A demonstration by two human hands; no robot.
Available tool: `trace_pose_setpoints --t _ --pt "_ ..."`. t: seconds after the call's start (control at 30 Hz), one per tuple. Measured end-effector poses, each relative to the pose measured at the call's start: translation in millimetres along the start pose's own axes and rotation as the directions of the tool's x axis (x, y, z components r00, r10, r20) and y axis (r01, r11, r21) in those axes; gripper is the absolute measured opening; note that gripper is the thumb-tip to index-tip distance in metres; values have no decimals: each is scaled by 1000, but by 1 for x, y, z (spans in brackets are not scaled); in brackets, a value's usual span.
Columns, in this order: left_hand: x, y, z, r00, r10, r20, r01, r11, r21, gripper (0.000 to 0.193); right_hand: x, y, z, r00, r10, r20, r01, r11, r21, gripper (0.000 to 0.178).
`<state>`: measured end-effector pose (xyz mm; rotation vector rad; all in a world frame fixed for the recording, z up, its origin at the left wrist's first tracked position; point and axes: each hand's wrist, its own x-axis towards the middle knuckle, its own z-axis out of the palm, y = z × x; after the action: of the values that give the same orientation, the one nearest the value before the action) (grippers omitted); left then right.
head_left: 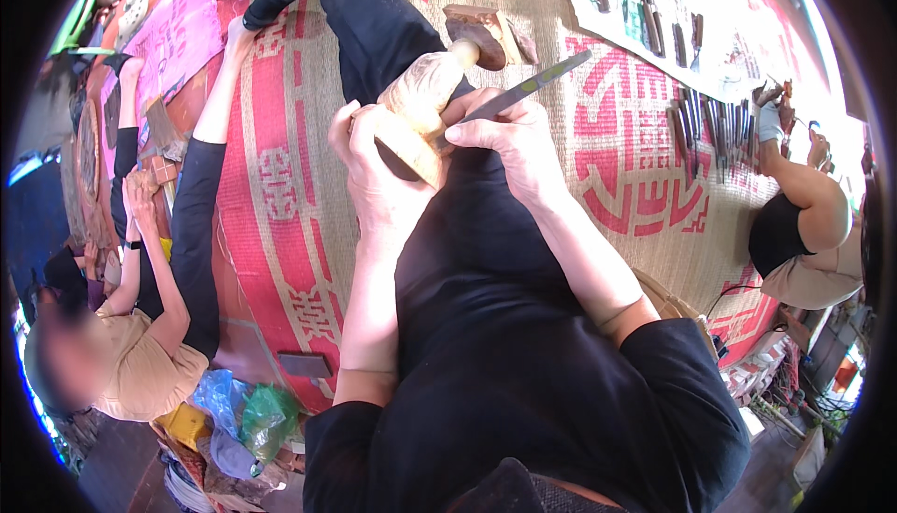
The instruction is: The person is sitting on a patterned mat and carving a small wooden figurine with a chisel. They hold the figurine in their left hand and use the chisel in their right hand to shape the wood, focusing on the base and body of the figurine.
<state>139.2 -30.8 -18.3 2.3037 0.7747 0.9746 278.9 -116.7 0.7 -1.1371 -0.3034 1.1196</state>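
A pale wooden carving (418,92) with rounded forms and a flat base leans over my lap, above my black trousers. My left hand (374,177) is closed around its base. A long, flat grey metal tool (537,86) with yellowish marks on its face is gripped by my right hand (514,139). Its outer end points up and to the right, away from the carving. The tool's other end passes under my fingers beside the carving's base; whether it touches the wood is hidden there.
Just beyond the carving lies a dark brown wooden block (481,41). A row of slim hand tools (715,135) lies on the red-and-straw mat (645,223) at right, below more tools on a white sheet (598,8). People sit at both sides. Plastic bags (266,420) lie lower left.
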Motion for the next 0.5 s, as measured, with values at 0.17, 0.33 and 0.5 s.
trace_pose_setpoints --t 0.17,0.33,0.5 --pt "1 0 2 1000 29 -4 -29 999 22 98 7 8 -7 995 -41 88 49 994 -101 11" --pt "3 3 0 1000 -4 4 4 1000 6 97 2 -4 0 1000 10 15 -10 1000 28 11" --pt "1 1 0 1000 -2 16 2 1000 0 98 6 3 -3 999 -28 47 30 998 -48 9"
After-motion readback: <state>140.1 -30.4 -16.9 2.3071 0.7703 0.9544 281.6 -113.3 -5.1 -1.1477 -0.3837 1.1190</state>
